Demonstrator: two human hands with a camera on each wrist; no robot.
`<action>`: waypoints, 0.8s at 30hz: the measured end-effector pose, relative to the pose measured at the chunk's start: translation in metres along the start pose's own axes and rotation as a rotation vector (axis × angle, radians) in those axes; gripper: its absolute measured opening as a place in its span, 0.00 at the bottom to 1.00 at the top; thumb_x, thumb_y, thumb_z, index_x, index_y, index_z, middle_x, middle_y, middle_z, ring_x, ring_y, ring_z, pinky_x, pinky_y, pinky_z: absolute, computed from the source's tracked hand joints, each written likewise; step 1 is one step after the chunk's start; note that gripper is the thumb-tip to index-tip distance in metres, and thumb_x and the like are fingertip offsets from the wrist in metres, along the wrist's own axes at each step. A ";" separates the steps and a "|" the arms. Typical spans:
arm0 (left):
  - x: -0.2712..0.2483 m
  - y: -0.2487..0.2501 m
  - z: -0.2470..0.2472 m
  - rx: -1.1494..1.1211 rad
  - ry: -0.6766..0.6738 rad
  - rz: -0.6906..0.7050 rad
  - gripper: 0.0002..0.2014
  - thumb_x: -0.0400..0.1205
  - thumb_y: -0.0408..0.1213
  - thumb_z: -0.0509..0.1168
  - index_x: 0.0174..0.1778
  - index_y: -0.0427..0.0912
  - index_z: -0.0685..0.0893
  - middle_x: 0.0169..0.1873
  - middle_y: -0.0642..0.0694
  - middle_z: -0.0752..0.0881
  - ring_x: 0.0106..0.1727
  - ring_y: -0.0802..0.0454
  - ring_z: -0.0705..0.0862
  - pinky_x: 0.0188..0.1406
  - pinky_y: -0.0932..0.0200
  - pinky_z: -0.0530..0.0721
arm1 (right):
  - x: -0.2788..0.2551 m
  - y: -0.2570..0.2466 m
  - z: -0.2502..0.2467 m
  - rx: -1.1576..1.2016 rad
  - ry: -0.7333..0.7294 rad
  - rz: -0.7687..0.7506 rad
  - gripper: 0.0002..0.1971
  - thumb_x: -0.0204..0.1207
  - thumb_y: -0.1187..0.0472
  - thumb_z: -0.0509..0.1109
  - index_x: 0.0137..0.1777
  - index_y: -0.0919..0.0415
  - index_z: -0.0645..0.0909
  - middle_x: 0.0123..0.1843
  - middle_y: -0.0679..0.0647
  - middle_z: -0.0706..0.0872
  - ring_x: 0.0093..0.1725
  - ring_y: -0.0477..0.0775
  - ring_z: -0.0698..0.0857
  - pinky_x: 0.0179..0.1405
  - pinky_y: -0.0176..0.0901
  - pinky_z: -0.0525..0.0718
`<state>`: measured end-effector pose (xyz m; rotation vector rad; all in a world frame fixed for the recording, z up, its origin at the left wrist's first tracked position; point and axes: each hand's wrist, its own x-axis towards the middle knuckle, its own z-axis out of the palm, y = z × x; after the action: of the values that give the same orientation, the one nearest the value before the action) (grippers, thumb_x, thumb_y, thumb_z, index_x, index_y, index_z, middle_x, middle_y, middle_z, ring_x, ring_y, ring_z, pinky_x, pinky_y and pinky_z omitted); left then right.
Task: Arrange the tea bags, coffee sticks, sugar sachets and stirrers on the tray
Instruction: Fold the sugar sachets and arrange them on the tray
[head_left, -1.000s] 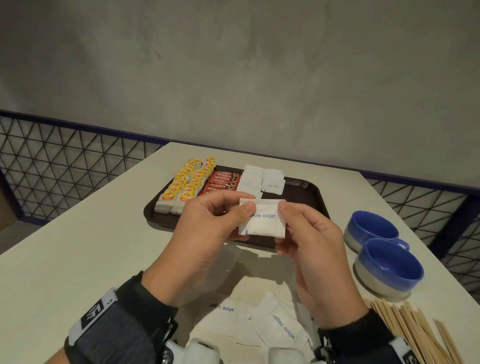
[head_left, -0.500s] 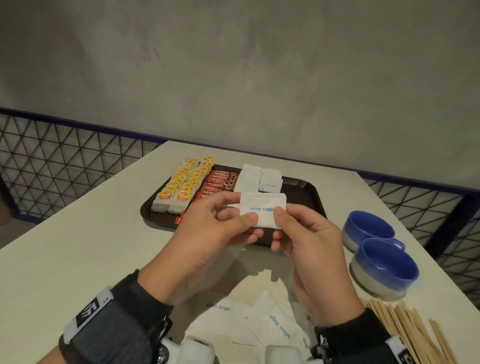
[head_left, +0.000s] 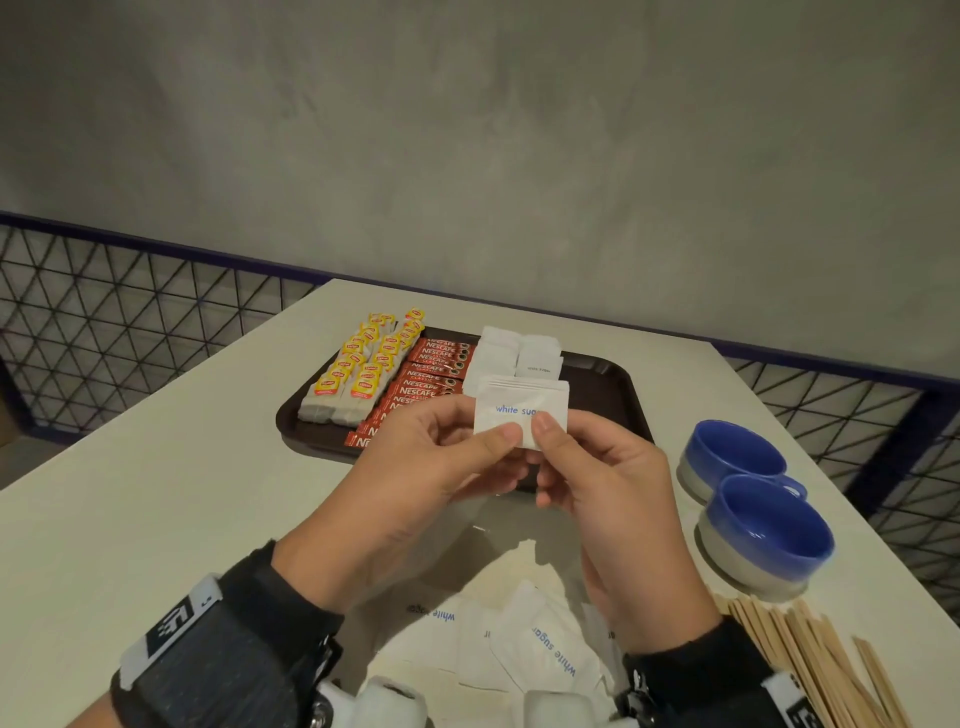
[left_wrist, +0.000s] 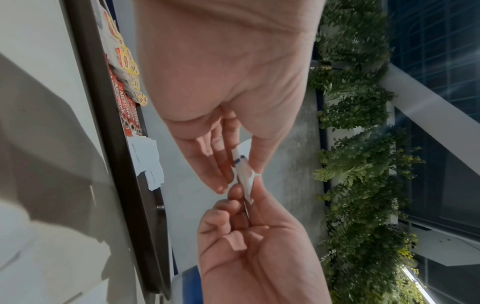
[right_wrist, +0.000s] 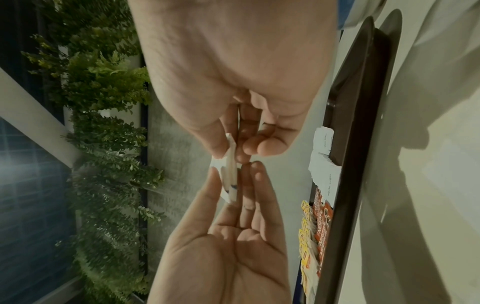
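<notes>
Loose sachets (head_left: 540, 649) lie nearest on the table (head_left: 156, 493), stirrers (head_left: 810, 660) at 4 o'clock. Left hand (head_left: 415, 467) and right hand (head_left: 608, 478) each pinch a held sachet (head_left: 519, 410) above the tray (head_left: 613, 395) at 12 o'clock.

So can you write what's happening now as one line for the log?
step: sugar | left hand and right hand: pinch sugar sachets above tray | stirrers: on table
</notes>
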<state>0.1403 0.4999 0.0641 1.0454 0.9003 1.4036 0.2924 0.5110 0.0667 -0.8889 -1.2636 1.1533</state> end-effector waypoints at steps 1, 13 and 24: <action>-0.001 -0.001 0.000 0.008 0.001 0.007 0.11 0.81 0.29 0.72 0.59 0.36 0.90 0.48 0.33 0.94 0.44 0.44 0.94 0.47 0.56 0.94 | 0.000 0.000 0.000 -0.004 -0.002 -0.004 0.09 0.82 0.62 0.73 0.47 0.52 0.95 0.36 0.63 0.88 0.34 0.51 0.77 0.30 0.42 0.80; 0.001 -0.003 -0.001 0.095 0.043 0.083 0.10 0.80 0.30 0.74 0.56 0.41 0.92 0.48 0.38 0.95 0.42 0.46 0.92 0.46 0.54 0.94 | 0.000 -0.003 -0.001 -0.013 0.057 0.062 0.09 0.80 0.63 0.74 0.42 0.54 0.94 0.43 0.58 0.93 0.38 0.51 0.81 0.37 0.46 0.81; -0.001 -0.004 0.002 0.116 0.056 0.096 0.11 0.79 0.30 0.75 0.57 0.41 0.93 0.48 0.35 0.94 0.40 0.49 0.92 0.41 0.59 0.91 | -0.004 -0.007 0.002 -0.026 0.030 -0.017 0.06 0.80 0.61 0.74 0.47 0.54 0.93 0.41 0.49 0.94 0.35 0.38 0.87 0.33 0.30 0.83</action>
<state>0.1430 0.4996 0.0611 1.1547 0.9931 1.4803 0.2920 0.5053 0.0726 -0.9093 -1.2621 1.1087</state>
